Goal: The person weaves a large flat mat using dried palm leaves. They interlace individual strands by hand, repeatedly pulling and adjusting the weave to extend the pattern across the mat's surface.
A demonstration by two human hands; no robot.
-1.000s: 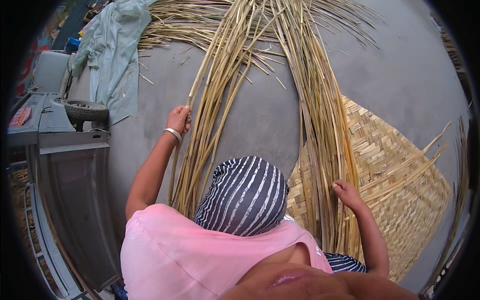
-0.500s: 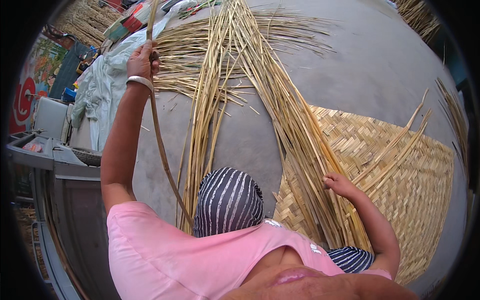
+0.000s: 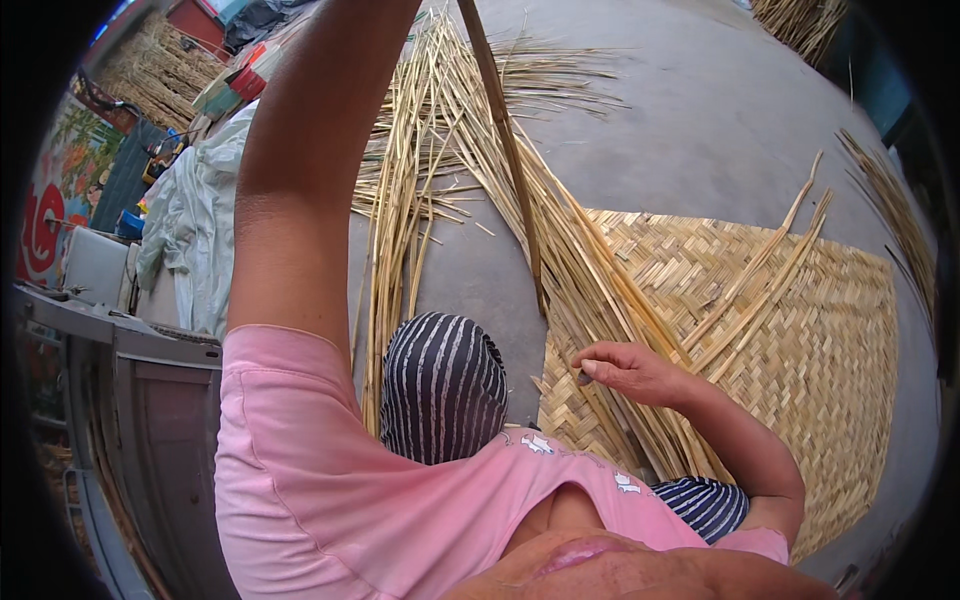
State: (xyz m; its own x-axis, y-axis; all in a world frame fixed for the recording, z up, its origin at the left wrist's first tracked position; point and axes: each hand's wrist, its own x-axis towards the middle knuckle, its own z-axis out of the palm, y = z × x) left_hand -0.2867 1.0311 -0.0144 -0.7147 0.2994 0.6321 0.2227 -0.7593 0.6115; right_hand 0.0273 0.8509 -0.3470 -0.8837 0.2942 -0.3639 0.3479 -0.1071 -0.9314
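Observation:
My left arm stretches up past the upper edge, so my left hand is out of sight. A long brown reed stalk [image 3: 505, 135] hangs from that edge, its lower end near the woven mat. My right hand [image 3: 632, 374] hovers over a bundle of long split reeds [image 3: 575, 250], thumb and fingers curled together. A small dark thing shows at its fingertips, too small to name. The bundle slants from the far middle down to my lap. Another bunch of reeds [image 3: 392, 235] runs beside my striped knee.
A herringbone woven mat [image 3: 800, 330] lies at right, with a few loose strips [image 3: 765, 275] on it. More reeds [image 3: 565, 80] spread at the back. A pale plastic sheet [image 3: 195, 215] and a grey metal cabinet [image 3: 165, 400] stand at left.
My left hand has risen out of the upper edge. The brown stalk has swung from the left side to the middle. My right hand has shifted left across the bundle.

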